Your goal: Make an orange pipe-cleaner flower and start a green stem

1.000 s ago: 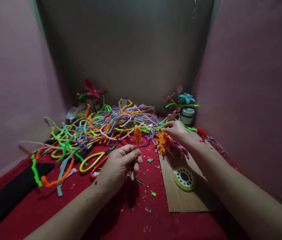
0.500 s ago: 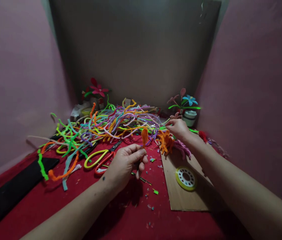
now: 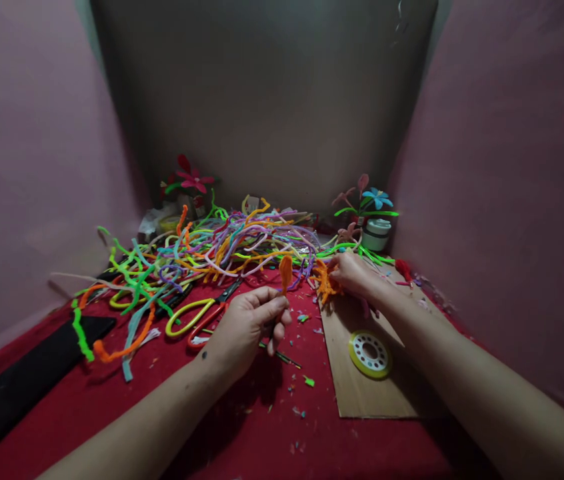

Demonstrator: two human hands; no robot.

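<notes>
My left hand [image 3: 257,320] is closed in a pinch on the stem of an orange pipe-cleaner bud [image 3: 285,273], which stands upright above the thumb. On the cardboard's far left corner lies a cluster of orange pipe-cleaner pieces [image 3: 326,283]. Over its right side, my right hand [image 3: 355,275] has its fingertips bent in and closed on one of the orange pieces; the hand partly hides the grip. Purple pipe-cleaner pieces [image 3: 366,309] show just under that wrist. Scissors [image 3: 202,323] with yellow and red handles lie left of my left hand.
A tangled heap of coloured pipe cleaners [image 3: 232,243] spreads across the back. Tape [image 3: 371,355] on a white spool lies on the cardboard [image 3: 362,400]. Pipe-cleaner flowers [image 3: 377,198] and a white-green jar [image 3: 376,235] stand at the back right. Scraps dot the red cloth [image 3: 242,440].
My right hand has come nearer, from the green stems behind the cardboard to the orange cluster. My left hand keeps the orange bud in nearly the same spot.
</notes>
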